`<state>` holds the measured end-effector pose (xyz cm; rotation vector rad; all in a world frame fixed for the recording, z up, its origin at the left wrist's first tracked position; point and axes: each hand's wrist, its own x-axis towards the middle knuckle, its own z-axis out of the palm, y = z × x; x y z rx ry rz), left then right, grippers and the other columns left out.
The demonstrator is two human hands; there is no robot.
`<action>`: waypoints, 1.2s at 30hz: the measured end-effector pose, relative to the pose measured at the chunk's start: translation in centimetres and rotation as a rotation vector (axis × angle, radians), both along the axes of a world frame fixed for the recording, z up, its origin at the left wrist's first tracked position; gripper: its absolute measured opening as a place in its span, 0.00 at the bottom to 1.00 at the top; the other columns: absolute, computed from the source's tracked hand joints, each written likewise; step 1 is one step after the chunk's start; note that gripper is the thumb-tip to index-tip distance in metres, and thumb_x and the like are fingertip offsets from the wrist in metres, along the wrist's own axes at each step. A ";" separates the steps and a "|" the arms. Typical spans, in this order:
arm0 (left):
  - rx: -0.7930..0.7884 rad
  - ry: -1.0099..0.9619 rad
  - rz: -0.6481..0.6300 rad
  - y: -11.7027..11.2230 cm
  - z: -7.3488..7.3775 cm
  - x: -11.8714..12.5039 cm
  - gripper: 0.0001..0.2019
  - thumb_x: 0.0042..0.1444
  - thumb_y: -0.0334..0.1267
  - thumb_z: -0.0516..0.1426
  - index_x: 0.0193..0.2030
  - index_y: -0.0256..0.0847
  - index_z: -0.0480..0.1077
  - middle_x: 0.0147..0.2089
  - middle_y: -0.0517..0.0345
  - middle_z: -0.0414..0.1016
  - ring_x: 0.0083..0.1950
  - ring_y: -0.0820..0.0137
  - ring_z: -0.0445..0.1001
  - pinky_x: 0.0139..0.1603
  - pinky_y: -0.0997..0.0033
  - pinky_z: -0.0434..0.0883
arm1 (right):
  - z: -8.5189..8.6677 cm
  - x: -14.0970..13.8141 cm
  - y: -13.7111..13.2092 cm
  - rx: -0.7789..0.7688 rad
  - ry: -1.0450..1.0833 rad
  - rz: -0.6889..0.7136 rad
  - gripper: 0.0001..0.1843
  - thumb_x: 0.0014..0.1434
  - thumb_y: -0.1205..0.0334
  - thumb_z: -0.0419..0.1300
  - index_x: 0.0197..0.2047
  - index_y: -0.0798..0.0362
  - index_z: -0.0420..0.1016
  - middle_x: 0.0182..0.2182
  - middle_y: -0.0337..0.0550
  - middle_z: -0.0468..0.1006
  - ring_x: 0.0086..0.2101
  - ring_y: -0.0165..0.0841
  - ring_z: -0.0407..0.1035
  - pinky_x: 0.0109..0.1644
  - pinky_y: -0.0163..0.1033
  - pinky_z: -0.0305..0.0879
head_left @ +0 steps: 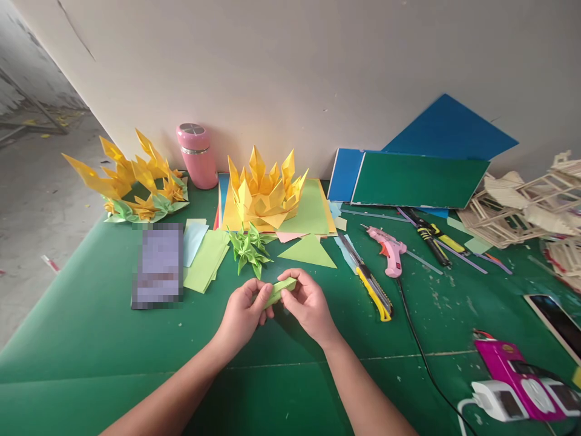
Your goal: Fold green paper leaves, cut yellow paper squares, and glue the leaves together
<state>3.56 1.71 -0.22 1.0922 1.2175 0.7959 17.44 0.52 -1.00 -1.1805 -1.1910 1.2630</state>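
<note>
Between my two hands is a small strip of folded light green paper point(278, 293). My left hand point(247, 309) pinches its left end, and my right hand point(307, 304) grips the right end with thumb and fingers. Just beyond the hands lies a cluster of green folded-paper leaves point(250, 248), beside a flat green paper triangle point(309, 251). Farther back, a yellow folded-paper crown point(267, 194) rests on a stack of coloured sheets point(318, 206). Several loose green paper pieces point(204, 263) lie to the left.
At left stand a yellow-and-green paper crown point(136, 188) and a pink flask point(198, 158). To the right lie a yellow utility knife point(370, 281), a pink glue gun point(388, 249) with its black cord, pliers point(431, 239), a magenta power strip point(512, 369) and a phone point(556, 324).
</note>
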 end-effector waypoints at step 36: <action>-0.100 -0.159 0.031 0.1 0.9 0.0 0.20 0.40 0.55 0.64 0.25 0.38 0.67 0.23 0.62 0.72 0.25 0.72 0.74 0.28 0.71 0.75 | -0.1 0.3 -0.2 0.189 -0.152 0.004 0.03 0.57 0.62 0.58 0.35 0.50 0.71 0.30 0.39 0.71 0.31 0.30 0.68 0.32 0.33 0.66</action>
